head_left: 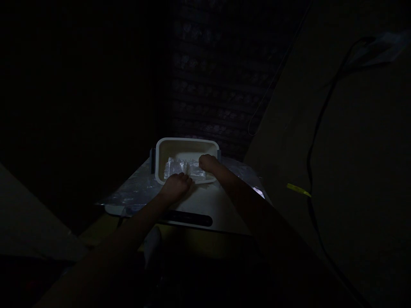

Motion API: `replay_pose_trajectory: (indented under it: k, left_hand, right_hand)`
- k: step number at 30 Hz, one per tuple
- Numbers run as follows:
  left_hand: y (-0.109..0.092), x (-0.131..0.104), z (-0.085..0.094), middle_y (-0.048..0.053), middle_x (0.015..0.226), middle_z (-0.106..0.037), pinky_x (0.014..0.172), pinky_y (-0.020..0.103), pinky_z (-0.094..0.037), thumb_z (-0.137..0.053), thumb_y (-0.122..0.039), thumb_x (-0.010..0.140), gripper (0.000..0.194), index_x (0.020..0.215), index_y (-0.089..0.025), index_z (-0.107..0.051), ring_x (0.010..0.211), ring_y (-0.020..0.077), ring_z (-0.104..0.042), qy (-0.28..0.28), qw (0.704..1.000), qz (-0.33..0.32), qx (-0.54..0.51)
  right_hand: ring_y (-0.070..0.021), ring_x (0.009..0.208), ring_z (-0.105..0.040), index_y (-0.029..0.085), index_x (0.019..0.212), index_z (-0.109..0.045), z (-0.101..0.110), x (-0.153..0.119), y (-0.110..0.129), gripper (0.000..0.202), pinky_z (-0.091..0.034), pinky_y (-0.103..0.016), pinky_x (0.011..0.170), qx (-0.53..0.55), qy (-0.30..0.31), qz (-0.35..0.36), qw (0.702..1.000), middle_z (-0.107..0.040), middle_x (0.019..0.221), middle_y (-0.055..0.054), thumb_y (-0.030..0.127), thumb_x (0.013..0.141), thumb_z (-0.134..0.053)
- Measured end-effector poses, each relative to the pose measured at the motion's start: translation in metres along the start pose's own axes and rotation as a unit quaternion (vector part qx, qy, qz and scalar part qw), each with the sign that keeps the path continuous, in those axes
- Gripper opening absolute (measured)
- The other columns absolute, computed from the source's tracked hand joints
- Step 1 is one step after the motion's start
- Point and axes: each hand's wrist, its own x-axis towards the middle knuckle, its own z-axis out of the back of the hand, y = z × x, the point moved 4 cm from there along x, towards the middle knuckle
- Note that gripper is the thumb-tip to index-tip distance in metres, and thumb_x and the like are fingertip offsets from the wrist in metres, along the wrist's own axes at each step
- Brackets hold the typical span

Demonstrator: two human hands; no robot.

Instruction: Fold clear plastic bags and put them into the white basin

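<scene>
The scene is very dark. A white plastic tub (188,140) with grey side clips stands on a small pale table. Crinkled clear plastic bags (176,167) lie inside it, shining faintly; their contents are too dim to tell. My left hand (176,187) is at the tub's near rim with its fingers curled over, close to the plastic; what it grips is hidden. Reaching into the right side of the tub, my right hand (208,163) is closed in a fist at the edge of the clear plastic and appears to pinch it.
The pale tabletop (221,205) has a dark slot (189,218) along its near edge. Clear plastic sheeting (135,190) spreads over its left side. To the right, a black cable (310,162) with a yellow tie (298,189) runs down a panel. Dim patterned rows rise behind.
</scene>
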Motion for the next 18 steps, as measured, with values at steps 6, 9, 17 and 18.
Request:
replay_pose_trajectory:
  k: [6,9,17,18]
  left_hand:
    - [0.000,0.000,0.000,0.007,0.067,-0.055,0.053,0.029,-0.035,-0.038,-0.018,0.075,0.016,0.070,-0.012,-0.052,0.065,0.0183,-0.050,0.003,1.000,-0.001,0.004]
    - [0.000,0.000,-0.001,0.007,0.068,-0.056,0.052,0.029,-0.035,-0.040,-0.017,0.074,0.014,0.070,-0.012,-0.052,0.066,0.0186,-0.050,0.004,1.000,-0.005,0.009]
    - [-0.002,0.001,-0.001,0.008,0.069,-0.055,0.052,0.029,-0.035,-0.039,-0.017,0.074,0.015,0.073,-0.011,-0.053,0.066,0.0188,-0.050,0.013,1.000,-0.011,0.004]
    - [-0.002,0.001,0.000,0.008,0.069,-0.055,0.052,0.029,-0.035,-0.039,-0.017,0.074,0.015,0.074,-0.011,-0.053,0.066,0.0188,-0.050,0.014,1.000,-0.011,0.003]
  right_hand:
    - [-0.0204,0.094,-0.047,0.015,0.095,-0.054,0.005,-0.005,0.003,0.028,-0.038,-0.030,0.073,-0.021,-0.043,0.026,0.999,-0.053,0.100,-0.012,0.012,0.070,-0.041]
    - [-0.0202,0.094,-0.047,0.013,0.092,-0.056,0.016,-0.008,0.005,0.028,-0.038,-0.028,0.073,-0.020,-0.091,0.030,0.995,-0.054,0.100,-0.012,0.010,0.069,-0.040]
    - [-0.0141,0.082,-0.055,0.011,0.087,-0.061,0.001,-0.014,0.028,0.027,-0.039,-0.018,0.066,0.098,0.124,0.078,0.984,-0.060,0.092,-0.008,0.007,0.065,-0.044]
    - [-0.0139,0.084,-0.054,0.011,0.089,-0.060,-0.001,-0.014,0.028,0.029,-0.039,-0.017,0.067,0.101,0.115,0.068,0.986,-0.059,0.095,-0.008,0.007,0.066,-0.043]
